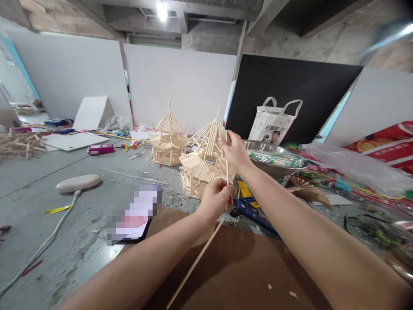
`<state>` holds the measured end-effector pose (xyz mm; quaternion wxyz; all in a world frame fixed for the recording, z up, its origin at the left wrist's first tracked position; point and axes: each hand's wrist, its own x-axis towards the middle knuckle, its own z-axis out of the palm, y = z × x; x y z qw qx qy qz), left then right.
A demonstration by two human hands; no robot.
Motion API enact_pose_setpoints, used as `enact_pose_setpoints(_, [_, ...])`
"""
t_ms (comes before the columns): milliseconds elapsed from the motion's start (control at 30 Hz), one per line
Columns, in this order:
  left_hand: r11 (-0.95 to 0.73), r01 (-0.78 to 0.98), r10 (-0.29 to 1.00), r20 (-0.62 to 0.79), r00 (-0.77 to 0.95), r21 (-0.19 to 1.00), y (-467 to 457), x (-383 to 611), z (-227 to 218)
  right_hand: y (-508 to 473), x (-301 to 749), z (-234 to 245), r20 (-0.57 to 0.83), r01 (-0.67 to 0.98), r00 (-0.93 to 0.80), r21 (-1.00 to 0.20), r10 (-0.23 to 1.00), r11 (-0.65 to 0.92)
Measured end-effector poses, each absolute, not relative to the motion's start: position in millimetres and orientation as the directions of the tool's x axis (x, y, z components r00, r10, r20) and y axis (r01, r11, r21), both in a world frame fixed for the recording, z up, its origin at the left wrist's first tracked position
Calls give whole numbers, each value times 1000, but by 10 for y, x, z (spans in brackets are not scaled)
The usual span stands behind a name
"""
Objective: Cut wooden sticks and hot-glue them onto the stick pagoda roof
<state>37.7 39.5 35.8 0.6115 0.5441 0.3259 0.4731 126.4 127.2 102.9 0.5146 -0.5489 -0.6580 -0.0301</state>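
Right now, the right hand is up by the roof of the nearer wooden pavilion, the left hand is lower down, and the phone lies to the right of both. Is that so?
Not quite: the head view shows the phone to the left of the right hand and the left hand. The rest holds for both hands and the nearer wooden pavilion.

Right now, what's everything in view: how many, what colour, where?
Stick pavilions: 2, beige, centre
Held stick: 1, beige, between hands
Loose stick: 1, beige, foreground
Smartphone: 1, dark, left
Pliers: 1, navy, right
Metal bowl: 1, silver, right
Tote bag: 1, white, right rear
Upright boards: several, pale and black, rear
Oval device: 1, white, left
Box: 1, magenta, left rear
Loose clutter: uncountable, mixed, both sides
Ceiling lights: 2, white, top
Left hand: 1, holding stick's bottom
Right hand: 1, holding stick's top
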Motion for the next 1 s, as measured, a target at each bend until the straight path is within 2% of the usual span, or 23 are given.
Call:
enact_pose_setpoints(133, [-49, -236, 937, 127, 325, 970, 383, 367, 400, 1260, 1260, 984, 773, 750, 66, -456, 632, 479])
enact_pose_setpoints(333, [-238, -216, 942, 279, 185, 947, 432, 359, 289, 1202, 1254, 982, 803, 733, 39, -428, 595, 529])
enact_pose_setpoints(567, [-159, -227, 938, 218, 269, 961, 550, 303, 359, 1175, 1246, 981, 833, 762, 22, -372, 553, 530])
enact_pose_setpoints(1000, [-237, -187, 965, 253, 68, 953, 616, 260, 260, 1201, 1179, 984, 834, 797, 46, -362, 550, 483])
